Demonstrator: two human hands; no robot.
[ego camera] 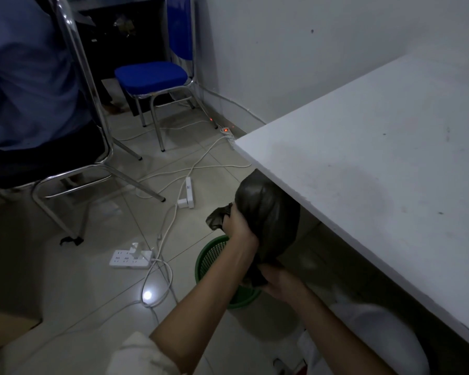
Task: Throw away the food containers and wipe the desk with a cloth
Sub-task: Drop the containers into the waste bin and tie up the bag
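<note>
While both hands grip it, a dark, bulging plastic bag (266, 212) hangs at centre frame, just above a green mesh bin (214, 255).

The left hand (240, 226) is closed around the bag's crumpled upper neck, and the right hand (275, 280) is clenched on its twisted lower end; the bag looks glossy, wrinkled and full, its top tucked under the edge of the white tabletop (377, 147) that fills the right of the frame. Left of the bin, white power strips (130, 258) and tangled cables (168, 226) lie across the tiled floor (65, 280). A blue-seated chair (150, 75) stands at upper centre, and a seated person in a blue shirt (25, 71) occupies the upper left.
</note>
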